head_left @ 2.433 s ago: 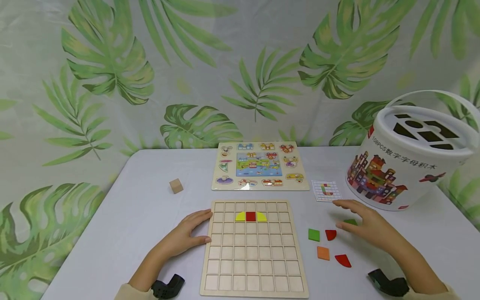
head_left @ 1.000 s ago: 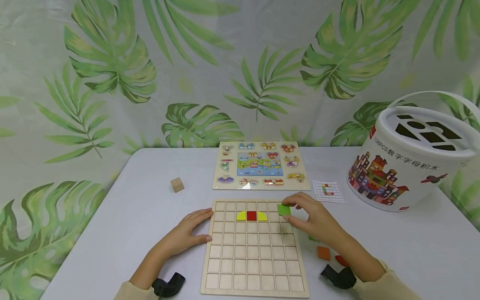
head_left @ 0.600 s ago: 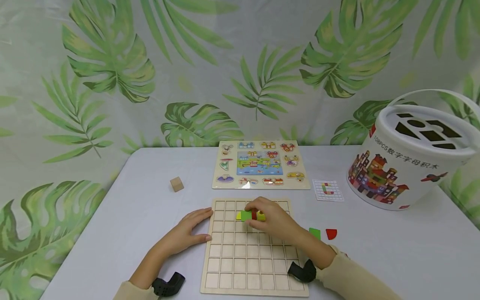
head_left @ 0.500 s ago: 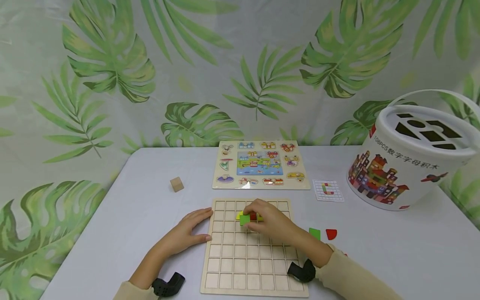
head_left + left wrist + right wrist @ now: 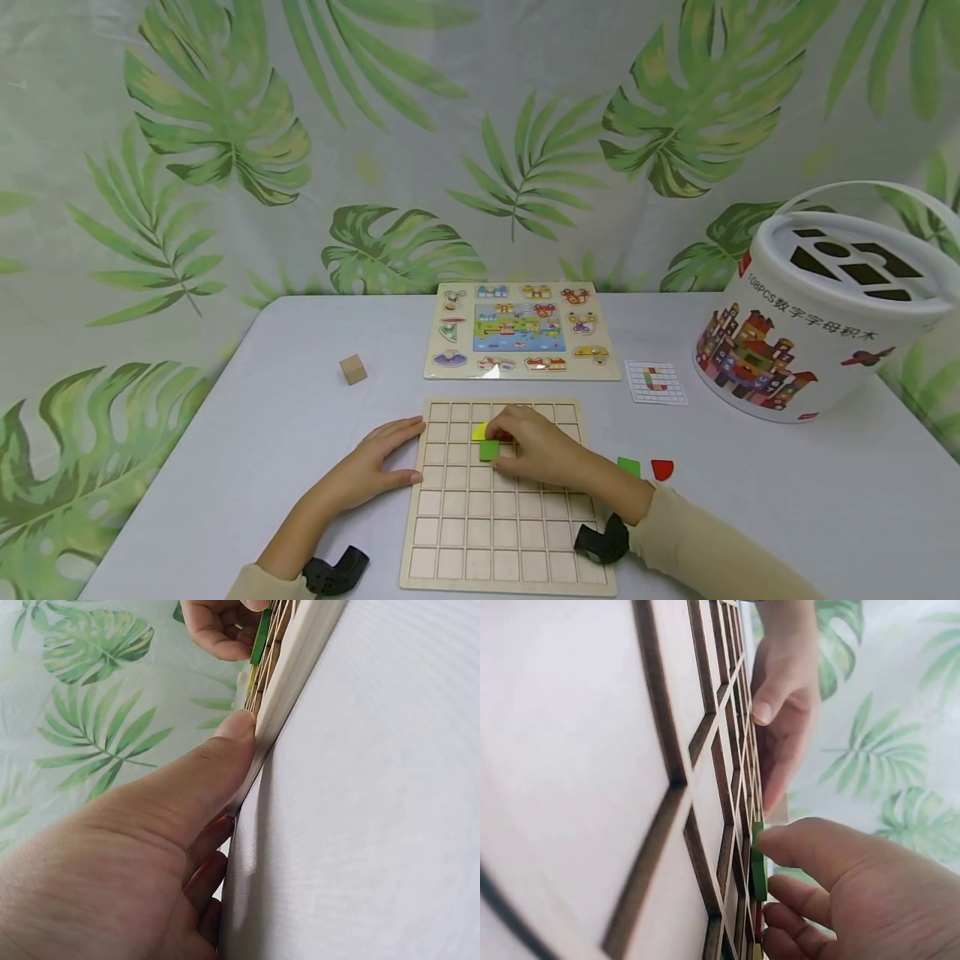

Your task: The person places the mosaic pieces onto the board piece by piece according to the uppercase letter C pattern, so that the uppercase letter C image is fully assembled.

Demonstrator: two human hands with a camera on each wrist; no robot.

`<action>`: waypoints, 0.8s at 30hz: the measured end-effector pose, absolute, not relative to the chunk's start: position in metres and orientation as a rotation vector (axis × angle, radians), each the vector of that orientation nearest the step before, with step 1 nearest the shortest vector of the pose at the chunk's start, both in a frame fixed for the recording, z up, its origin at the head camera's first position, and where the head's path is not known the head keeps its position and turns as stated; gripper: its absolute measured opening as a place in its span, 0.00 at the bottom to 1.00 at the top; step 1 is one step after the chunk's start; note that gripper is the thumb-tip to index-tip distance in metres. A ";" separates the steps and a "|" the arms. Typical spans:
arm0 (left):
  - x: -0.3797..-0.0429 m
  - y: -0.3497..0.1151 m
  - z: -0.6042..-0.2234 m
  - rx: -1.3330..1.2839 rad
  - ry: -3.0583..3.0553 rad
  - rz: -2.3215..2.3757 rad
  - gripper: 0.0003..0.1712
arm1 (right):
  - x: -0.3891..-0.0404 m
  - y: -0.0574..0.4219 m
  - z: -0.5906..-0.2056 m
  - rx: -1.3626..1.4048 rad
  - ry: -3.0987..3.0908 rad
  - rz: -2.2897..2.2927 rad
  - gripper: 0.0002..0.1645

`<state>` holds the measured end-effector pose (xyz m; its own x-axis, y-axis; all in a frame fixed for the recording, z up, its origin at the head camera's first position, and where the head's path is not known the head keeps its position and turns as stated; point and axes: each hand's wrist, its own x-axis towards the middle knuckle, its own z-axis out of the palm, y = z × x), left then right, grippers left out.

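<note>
My right hand [image 5: 540,450] pinches a green square tile [image 5: 488,451] between thumb and fingers, low over the wooden grid board [image 5: 480,529]. In the right wrist view the green tile [image 5: 759,862] stands slightly proud of the grid, thumb tip at one edge. Just above it in the head view is a yellow quarter-round piece [image 5: 478,432]; the red square beside it is mostly hidden by my fingers. My left hand [image 5: 375,462] rests along the board's left edge, fingers spread; its thumb [image 5: 238,726] touches the rim in the left wrist view.
Right of the board lie another green tile [image 5: 628,466] and a red quarter-round piece [image 5: 662,469]. A small pattern card [image 5: 655,382] sits by a white bucket [image 5: 787,333]. Behind the board lies a picture puzzle [image 5: 431,346]; a wooden cube [image 5: 352,369] stands at left.
My right hand went from the loose pieces at right to the board, carrying a green tile, then lowered it toward the row below the yellow piece. My left hand stayed put.
</note>
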<state>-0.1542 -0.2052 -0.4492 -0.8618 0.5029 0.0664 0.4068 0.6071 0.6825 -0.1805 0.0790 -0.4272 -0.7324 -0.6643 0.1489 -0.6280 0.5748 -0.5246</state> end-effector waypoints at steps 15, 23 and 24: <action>-0.154 -0.206 -0.449 0.765 2.701 1.094 0.43 | -0.179 0.074 -0.425 -1.145 2.705 -0.828 0.14; -0.154 -0.206 -0.449 0.783 2.712 1.088 0.42 | -0.174 0.090 -0.412 -1.055 2.565 -1.013 0.24; -0.154 -0.206 -0.449 0.786 2.713 1.088 0.42 | -0.172 0.094 -0.409 -1.034 2.557 -1.052 0.25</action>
<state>-0.1539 -0.2057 -0.4490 -0.8591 0.5050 0.0832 0.4226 0.6083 0.6719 -0.1721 0.0945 -0.4092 -0.7392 -0.6682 0.0843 -0.5340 0.5051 -0.6780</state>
